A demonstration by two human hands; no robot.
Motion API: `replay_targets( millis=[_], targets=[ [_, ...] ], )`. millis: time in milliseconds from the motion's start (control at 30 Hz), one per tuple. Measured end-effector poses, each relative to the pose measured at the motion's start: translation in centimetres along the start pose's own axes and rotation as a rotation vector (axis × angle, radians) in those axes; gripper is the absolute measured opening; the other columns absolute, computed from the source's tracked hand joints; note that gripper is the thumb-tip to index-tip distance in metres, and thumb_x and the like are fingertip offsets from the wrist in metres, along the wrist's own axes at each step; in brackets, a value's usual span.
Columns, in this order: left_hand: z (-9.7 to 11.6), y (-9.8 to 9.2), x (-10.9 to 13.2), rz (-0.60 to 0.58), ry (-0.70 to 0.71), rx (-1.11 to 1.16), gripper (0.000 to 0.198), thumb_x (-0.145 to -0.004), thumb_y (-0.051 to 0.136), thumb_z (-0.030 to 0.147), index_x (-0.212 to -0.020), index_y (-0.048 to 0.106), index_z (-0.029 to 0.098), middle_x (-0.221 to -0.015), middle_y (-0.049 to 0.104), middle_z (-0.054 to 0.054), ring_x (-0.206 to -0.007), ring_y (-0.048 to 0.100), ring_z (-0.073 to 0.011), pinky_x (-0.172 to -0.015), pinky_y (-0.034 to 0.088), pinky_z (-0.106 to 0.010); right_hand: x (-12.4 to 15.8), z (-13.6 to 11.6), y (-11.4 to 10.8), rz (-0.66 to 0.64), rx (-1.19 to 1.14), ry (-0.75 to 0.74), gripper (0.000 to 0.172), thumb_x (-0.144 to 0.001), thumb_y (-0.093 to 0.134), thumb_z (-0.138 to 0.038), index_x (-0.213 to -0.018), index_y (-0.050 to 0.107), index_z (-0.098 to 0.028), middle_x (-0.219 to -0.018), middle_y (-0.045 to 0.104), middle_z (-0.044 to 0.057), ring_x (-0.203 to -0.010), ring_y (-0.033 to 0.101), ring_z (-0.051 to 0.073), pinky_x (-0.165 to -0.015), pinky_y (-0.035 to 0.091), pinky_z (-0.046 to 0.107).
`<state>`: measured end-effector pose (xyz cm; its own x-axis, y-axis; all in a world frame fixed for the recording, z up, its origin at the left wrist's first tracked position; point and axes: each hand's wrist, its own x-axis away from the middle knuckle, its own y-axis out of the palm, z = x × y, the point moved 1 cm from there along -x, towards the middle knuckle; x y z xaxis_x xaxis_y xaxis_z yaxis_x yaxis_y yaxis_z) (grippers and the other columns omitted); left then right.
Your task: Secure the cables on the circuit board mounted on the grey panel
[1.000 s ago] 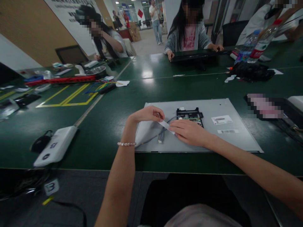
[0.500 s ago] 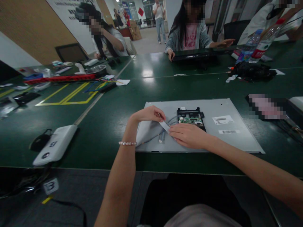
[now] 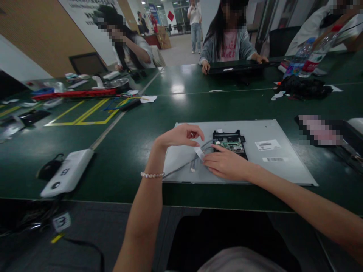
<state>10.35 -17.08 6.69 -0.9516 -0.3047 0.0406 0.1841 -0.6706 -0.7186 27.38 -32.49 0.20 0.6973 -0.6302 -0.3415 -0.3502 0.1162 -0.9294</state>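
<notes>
A grey flat display panel [image 3: 187, 172] lies back side up on the green table, with a green circuit board [image 3: 231, 145] in a black frame at its middle. My left hand [image 3: 178, 136] hovers over the panel's left part, index finger and thumb apart. Just below the thumb, a short whitish strip [image 3: 199, 152] stands tilted over a grey cable [image 3: 181, 166]. My right hand [image 3: 227, 162] lies nearly flat on the panel, fingers stretched out. Its fingertips touch the lower end of the strip, and its index finger reaches the board's edge. Whether the left thumb touches the strip, I cannot tell.
To the left lies a white power bank-like device [image 3: 68, 173]. A dark phone-like object [image 3: 319, 129] is on the right. Bottles [image 3: 314, 58] and a black plastic bag [image 3: 306, 87] stand farther back. Across the table, a person handles a black panel [image 3: 235, 70].
My left finger and thumb have spread apart and let go of the strip's upper end. My right index finger has lifted and stretched toward the board.
</notes>
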Motion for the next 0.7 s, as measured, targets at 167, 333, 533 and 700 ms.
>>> replay_targets(
  millis=[167,333,533,700],
  targets=[
    [1.8,0.4,0.5,-0.157,-0.039,0.099,0.021,-0.080,0.066,0.030,-0.090,0.071,0.013,-0.076,0.065,-0.003,-0.063,0.051,-0.0085,-0.059,0.039,-0.019,0.0,0.0,0.0,-0.005,-0.006,0.006,0.030,-0.094,0.046,-0.018,-0.117,0.065,-0.013,-0.121,0.068,0.012,-0.115,0.060,0.022,-0.113,0.026,0.048],
    [-0.3,1.3,-0.2,-0.229,-0.254,-0.070,0.016,-0.079,0.060,0.026,-0.082,0.069,0.014,-0.065,0.063,0.001,-0.051,0.048,-0.0061,-0.051,0.035,-0.018,-0.1,0.0,-0.1,0.019,-0.019,-0.011,0.028,-0.092,0.048,-0.016,-0.113,0.066,-0.013,-0.117,0.069,0.012,-0.111,0.061,0.022,-0.112,0.029,0.048],
    [-1.8,2.2,-0.5,-0.292,-0.376,-0.047,0.017,-0.074,0.062,0.030,-0.075,0.067,0.014,-0.058,0.061,0.000,-0.042,0.044,-0.0062,-0.043,0.030,-0.020,0.0,-0.1,-0.2,-0.004,-0.019,-0.008,0.027,-0.091,0.049,-0.016,-0.113,0.064,-0.013,-0.121,0.067,0.012,-0.115,0.059,0.022,-0.113,0.029,0.046],
    [-2.5,2.6,-0.8,-0.269,-0.377,-0.072,0.019,-0.072,0.065,0.033,-0.071,0.067,0.014,-0.051,0.057,0.001,-0.040,0.042,-0.0065,-0.044,0.030,-0.021,0.0,-0.1,-0.3,-0.026,-0.061,-0.001,0.025,-0.089,0.051,-0.017,-0.110,0.063,-0.012,-0.122,0.066,0.014,-0.115,0.060,0.022,-0.113,0.029,0.047]
  ],
)
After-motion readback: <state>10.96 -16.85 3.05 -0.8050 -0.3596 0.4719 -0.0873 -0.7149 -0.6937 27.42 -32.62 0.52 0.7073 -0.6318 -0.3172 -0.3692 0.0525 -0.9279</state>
